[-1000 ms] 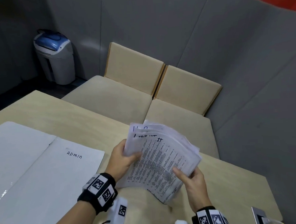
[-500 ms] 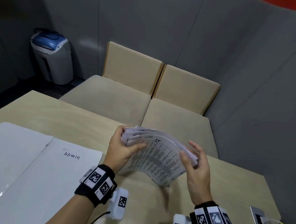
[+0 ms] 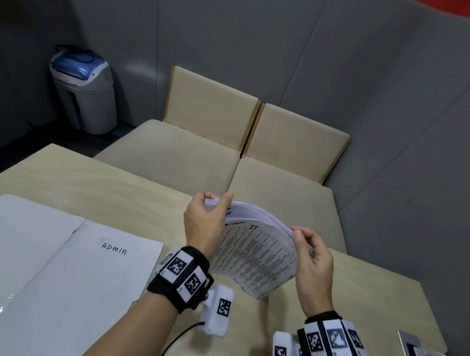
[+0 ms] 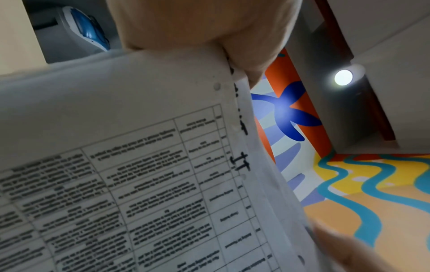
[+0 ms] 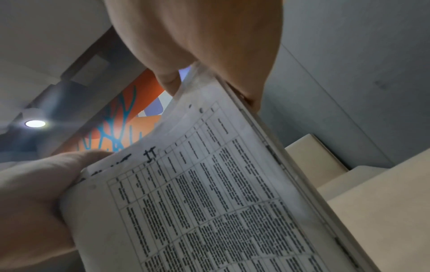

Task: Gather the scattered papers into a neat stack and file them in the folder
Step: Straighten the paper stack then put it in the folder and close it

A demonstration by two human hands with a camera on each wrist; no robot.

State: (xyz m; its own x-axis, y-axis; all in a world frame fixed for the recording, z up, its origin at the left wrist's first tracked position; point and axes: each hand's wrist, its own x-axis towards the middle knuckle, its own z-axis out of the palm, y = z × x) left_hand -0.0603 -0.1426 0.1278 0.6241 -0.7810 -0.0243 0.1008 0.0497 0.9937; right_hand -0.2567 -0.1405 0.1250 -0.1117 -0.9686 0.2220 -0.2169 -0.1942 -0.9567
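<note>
One stack of papers (image 3: 255, 254), its sheets too many and too close to count, held between my two hands, left hand (image 3: 203, 224) and right hand (image 3: 313, 261); one open folder (image 3: 56, 271) on one bench (image 3: 98, 190); two wrist bands with markers, one per wrist; two beige seat cushions and two beige back cushions beyond the bench; one grey bin (image 3: 83, 89) with a blue lid.

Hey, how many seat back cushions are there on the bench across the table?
2. The left back cushion stands behind the left seat, and the right back cushion is right beside it, behind the right seat. More could sit outside the head view.
</note>
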